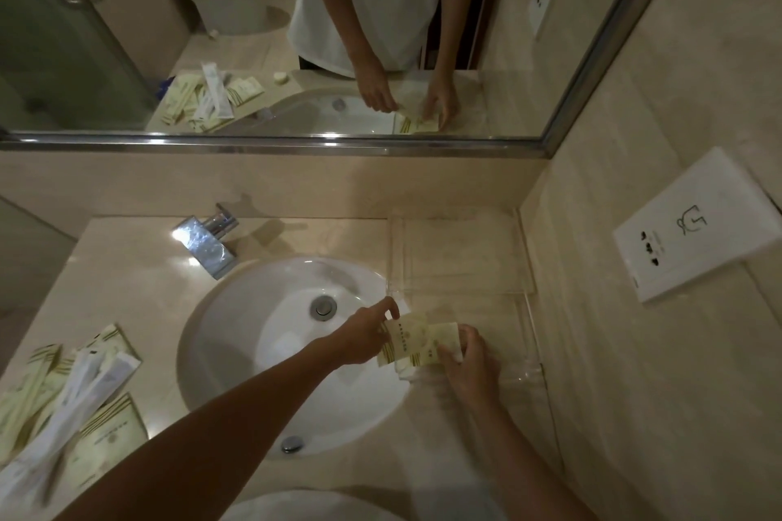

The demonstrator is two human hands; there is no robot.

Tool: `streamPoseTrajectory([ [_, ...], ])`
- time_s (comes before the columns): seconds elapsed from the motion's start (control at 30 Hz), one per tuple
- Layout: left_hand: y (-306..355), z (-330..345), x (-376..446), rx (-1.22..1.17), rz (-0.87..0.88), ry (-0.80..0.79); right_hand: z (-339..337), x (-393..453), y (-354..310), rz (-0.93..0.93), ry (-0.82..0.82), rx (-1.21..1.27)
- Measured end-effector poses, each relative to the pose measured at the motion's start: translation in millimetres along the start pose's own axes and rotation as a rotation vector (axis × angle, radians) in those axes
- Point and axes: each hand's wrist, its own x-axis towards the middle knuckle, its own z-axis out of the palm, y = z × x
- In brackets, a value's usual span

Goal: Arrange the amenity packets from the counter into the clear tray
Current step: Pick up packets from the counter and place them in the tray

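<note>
Both your hands meet just right of the sink (237, 334): your left hand (364, 336) pinches a pale green packet (404, 341) by its left edge, while your right hand (469, 364) curls its fingers over a second packet (444, 334) beside it. Under them on the desk (127, 266) lies the clear tray (524, 266), stretching far along the right wall. At the near left sits the heap of packets (72, 398).

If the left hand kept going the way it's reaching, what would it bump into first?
The left hand points right, already pinching a pale packet. Past that, it would likely meet the right hand first; depth is hard to judge.
</note>
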Motion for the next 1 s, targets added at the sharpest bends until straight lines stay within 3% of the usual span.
streamPoseTrajectory([
  [0.13,7,6,6,0.021,0.002,0.004,-12,3,-2,-0.016,0.038,-0.119],
  [0.4,26,30,28,0.056,-0.008,0.007,-48,17,10,0.051,0.172,-0.039],
  [0.67,31,39,31,0.197,-0.1,0.05,-57,20,10,0.063,0.147,-0.02],
  [1.0,22,30,20,0.375,-0.072,0.085,-51,21,-6,0.054,0.097,-0.02],
])
